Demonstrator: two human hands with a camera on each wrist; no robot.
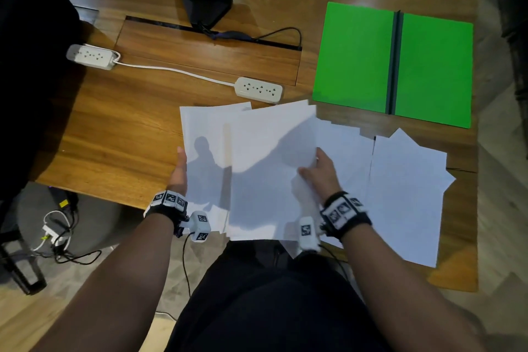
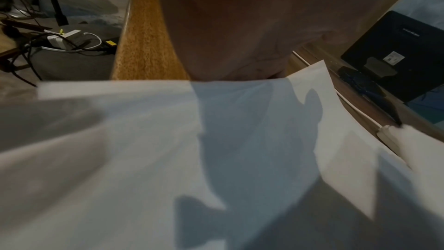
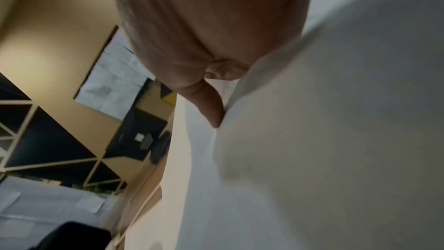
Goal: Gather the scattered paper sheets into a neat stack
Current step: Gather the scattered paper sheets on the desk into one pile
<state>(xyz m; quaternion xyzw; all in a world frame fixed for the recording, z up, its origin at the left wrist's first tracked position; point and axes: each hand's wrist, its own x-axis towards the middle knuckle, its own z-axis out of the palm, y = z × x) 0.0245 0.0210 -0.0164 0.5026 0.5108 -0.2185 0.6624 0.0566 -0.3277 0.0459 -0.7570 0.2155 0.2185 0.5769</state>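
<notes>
Several white paper sheets (image 1: 265, 151) lie overlapped at the front of the wooden table (image 1: 114, 123). My left hand (image 1: 178, 171) holds the left edge of the left pile (image 1: 205, 134), thumb along the edge, fingers hidden beneath the paper (image 2: 144, 159). My right hand (image 1: 320, 171) pinches the right side of a big top sheet that bows upward. In the right wrist view its thumb (image 3: 209, 105) presses on the paper (image 3: 336, 121). More loose sheets (image 1: 405, 194) fan out to the right, some overhanging the front edge.
An open green folder (image 1: 357, 54) lies at the back right. Two white power strips (image 1: 258, 89) (image 1: 90, 56) joined by a cord sit behind the papers. A black monitor stand (image 1: 207, 6) stands at the back. Cables lie on the floor at the left.
</notes>
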